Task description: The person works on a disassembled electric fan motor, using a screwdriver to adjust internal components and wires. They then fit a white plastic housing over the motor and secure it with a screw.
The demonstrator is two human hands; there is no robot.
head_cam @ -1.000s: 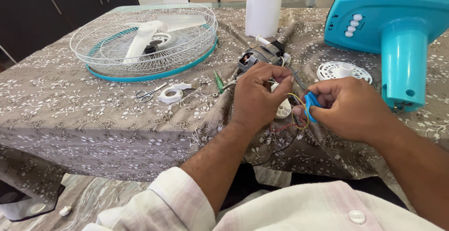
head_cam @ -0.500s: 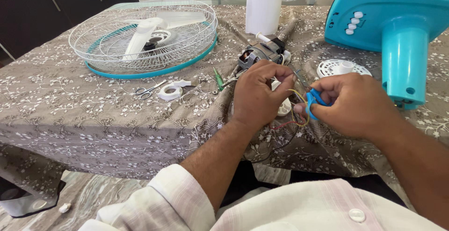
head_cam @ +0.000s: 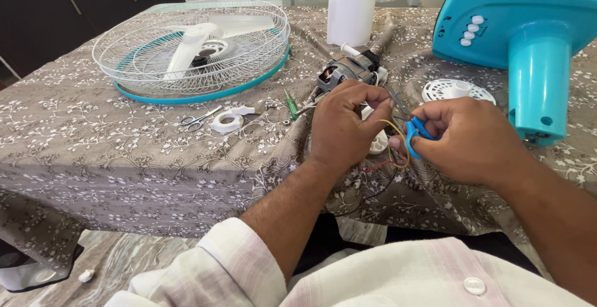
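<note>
Centre frame on a cloth-covered desk (head_cam: 124, 158), the left hand (head_cam: 342, 126) pinches thin, limp wires (head_cam: 398, 151) while the right hand (head_cam: 472, 139) grips small blue-handled scissors (head_cam: 413, 136) beside them; such wires seem best held near the ends.

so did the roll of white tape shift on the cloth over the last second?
No. The roll of white tape sits in the same spot between the small scissors and the green screwdriver, below the fan guard.

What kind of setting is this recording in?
Probably a room in a home, used as a makeshift repair spot: a table under a floral tablecloth, dark cabinets behind, and a taken-apart fan on it, with its wire guard, motor and turquoise base.
</note>
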